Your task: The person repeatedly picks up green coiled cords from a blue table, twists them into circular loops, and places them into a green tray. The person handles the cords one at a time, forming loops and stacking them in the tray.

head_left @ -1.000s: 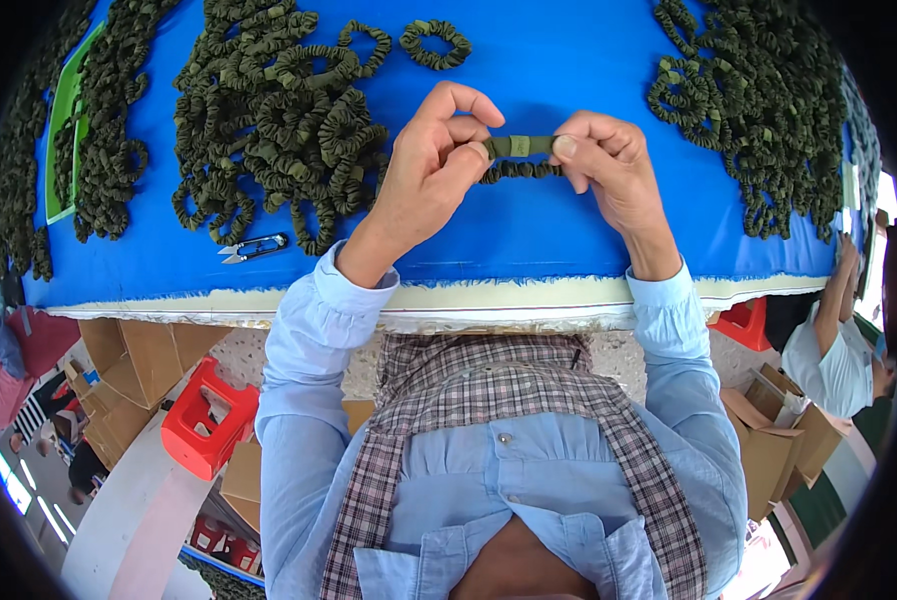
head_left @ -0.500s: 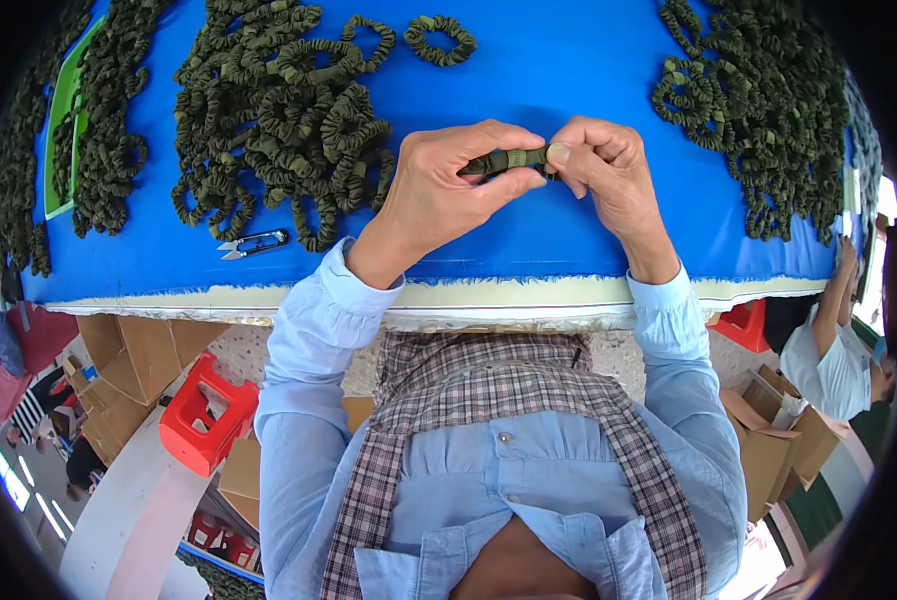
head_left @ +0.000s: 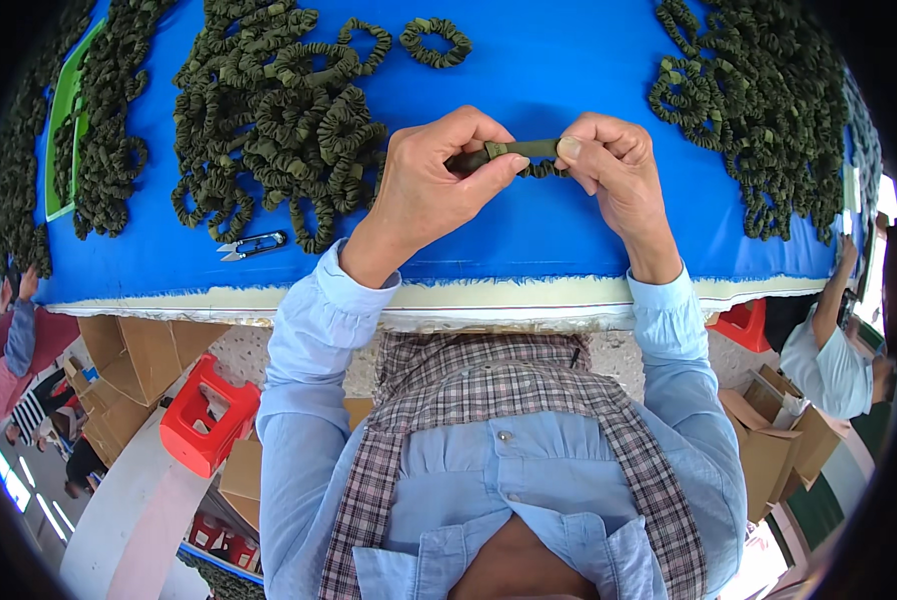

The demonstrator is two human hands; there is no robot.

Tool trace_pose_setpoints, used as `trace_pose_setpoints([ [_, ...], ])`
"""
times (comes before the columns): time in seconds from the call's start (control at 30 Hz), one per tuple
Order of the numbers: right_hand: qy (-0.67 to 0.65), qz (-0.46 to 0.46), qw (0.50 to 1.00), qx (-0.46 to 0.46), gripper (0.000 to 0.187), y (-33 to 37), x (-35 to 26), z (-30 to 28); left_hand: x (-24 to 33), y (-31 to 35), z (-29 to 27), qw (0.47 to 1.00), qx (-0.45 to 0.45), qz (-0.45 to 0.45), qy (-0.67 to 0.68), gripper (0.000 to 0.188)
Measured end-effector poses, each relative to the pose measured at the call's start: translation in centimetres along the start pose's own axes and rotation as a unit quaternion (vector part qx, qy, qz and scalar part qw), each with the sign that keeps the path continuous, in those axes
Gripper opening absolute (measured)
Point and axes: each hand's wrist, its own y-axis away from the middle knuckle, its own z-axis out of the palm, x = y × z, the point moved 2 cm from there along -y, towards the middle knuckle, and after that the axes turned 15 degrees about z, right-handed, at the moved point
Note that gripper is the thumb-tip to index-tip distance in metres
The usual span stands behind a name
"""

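Note:
Between my two hands, above the blue tabletop, is a dark green scrunchie (head_left: 535,149). A smooth, flat stretch of its fabric is pulled straight, and a gathered part hangs below. My left hand (head_left: 437,165) grips one end between thumb and fingers. My right hand (head_left: 614,165) pinches the other end, its remaining fingers curled. To the left of my left hand lies a big pile of the same scrunchies (head_left: 274,120). A single scrunchie (head_left: 436,42) rests beyond my hands.
Thread snips (head_left: 253,245) lie near the table's front edge. A second scrunchie pile (head_left: 779,120) covers the right side. At far left, more scrunchies surround a green tray (head_left: 64,120). A red stool (head_left: 209,415) and cardboard boxes (head_left: 139,350) stand below; other people sit at both sides.
My hands have moved slightly apart, and the scrunchie's fabric between them is now stretched out smooth. At the far left, another person's hand has come up to the table edge.

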Motion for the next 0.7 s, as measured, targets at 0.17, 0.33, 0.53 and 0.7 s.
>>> trace_pose_setpoints([
  [0.17,-0.028,0.0,1.0,0.007,0.015,0.0,-0.2,0.1,-0.3,0.0,0.2,1.0,-0.005,-0.015,0.015,0.014],
  [0.33,0.014,0.012,0.999,-0.03,0.02,-0.4,0.6,0.9,-0.9,0.0,0.7,0.99,0.006,-0.048,0.135,0.014],
  [0.53,0.076,0.015,0.997,-0.018,0.016,-1.3,2.3,0.6,-2.0,-0.1,0.6,0.942,0.015,-0.15,0.299,0.02],
  [0.7,0.151,-0.007,0.987,0.063,0.021,-1.2,1.7,0.7,-2.6,0.0,0.6,0.943,0.029,-0.165,0.288,0.02],
])
